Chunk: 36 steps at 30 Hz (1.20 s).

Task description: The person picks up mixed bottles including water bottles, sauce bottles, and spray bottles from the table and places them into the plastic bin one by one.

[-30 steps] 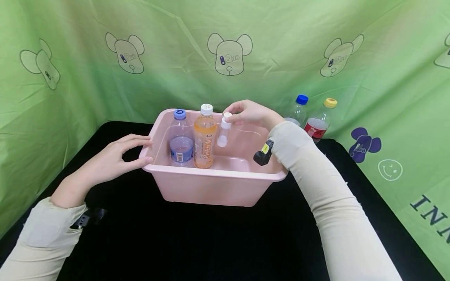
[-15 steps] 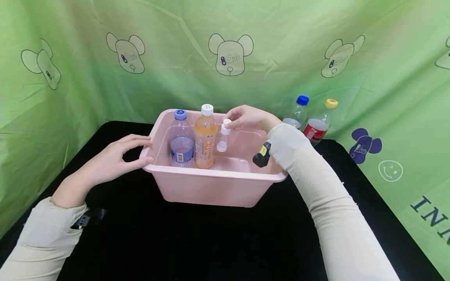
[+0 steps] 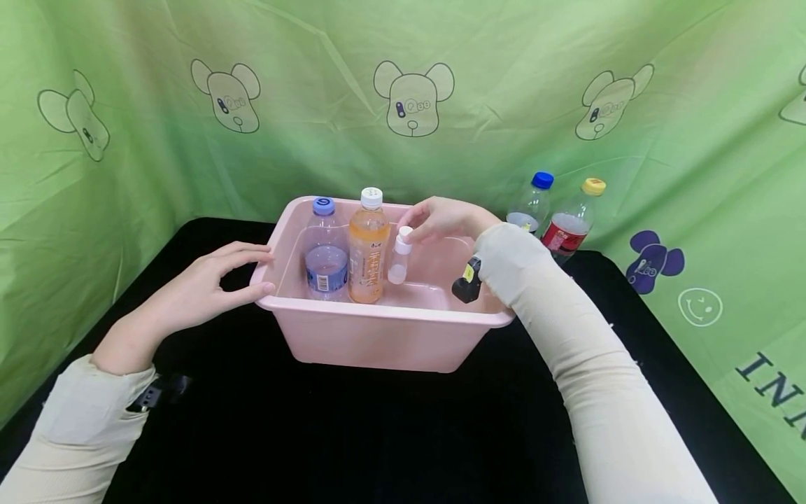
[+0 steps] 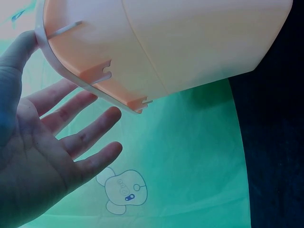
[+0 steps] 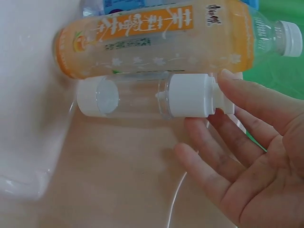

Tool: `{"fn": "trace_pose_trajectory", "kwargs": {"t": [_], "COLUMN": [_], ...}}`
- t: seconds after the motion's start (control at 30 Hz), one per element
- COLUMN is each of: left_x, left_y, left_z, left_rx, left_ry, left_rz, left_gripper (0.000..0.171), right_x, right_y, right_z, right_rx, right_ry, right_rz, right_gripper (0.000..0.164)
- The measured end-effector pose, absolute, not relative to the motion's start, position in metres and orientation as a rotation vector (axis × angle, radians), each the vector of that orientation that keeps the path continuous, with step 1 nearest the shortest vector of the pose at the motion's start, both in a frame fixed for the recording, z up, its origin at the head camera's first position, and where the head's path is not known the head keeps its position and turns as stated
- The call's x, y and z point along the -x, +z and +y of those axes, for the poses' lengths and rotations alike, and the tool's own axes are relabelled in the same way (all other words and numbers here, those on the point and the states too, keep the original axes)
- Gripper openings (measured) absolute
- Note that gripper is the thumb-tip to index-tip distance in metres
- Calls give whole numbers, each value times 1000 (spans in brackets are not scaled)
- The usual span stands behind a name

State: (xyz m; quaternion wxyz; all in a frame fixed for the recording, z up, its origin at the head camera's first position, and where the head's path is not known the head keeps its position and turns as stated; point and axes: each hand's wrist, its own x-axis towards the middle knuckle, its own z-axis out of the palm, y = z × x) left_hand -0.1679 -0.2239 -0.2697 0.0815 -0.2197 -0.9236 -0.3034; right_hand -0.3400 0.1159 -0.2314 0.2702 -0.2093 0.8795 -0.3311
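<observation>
Between the thumb and fingertips of my right hand is the white top of a small clear pump bottle. It hangs nearly upright inside the pink tub, low near the floor; whether its base touches is unclear. Close beside it stands an orange drink bottle with a white cap; the right wrist view shows this bottle's printed label. Left of that is a clear bottle with a blue cap and label. My left hand rests on the tub's left rim, fingers extended and apart.
Behind my right forearm stand two more bottles, one with a dark blue cap and one with a yellow cap and red label. The tub sits on a black tabletop. A green printed curtain hangs behind.
My right hand has lowered the pump bottle deeper into the tub, beside the orange drink bottle. The left hand keeps its place on the rim.
</observation>
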Motion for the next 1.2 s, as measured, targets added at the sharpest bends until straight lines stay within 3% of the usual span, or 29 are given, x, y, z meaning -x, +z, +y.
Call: {"fn": "trace_pose_trajectory", "kwargs": {"t": [0.8, 1.2], "left_x": [168, 169], "left_y": [-270, -271], "left_z": [-223, -223], "left_rx": [654, 654], "left_ry": [-898, -893], "left_rz": [-2755, -2754], "left_gripper": [46, 46], "right_x": [335, 335], "right_y": [-242, -248], "right_z": [104, 101], "right_rx": [724, 675], "right_ry": [-601, -580], "right_rz": [2363, 2402], "right_gripper": [31, 29]}}
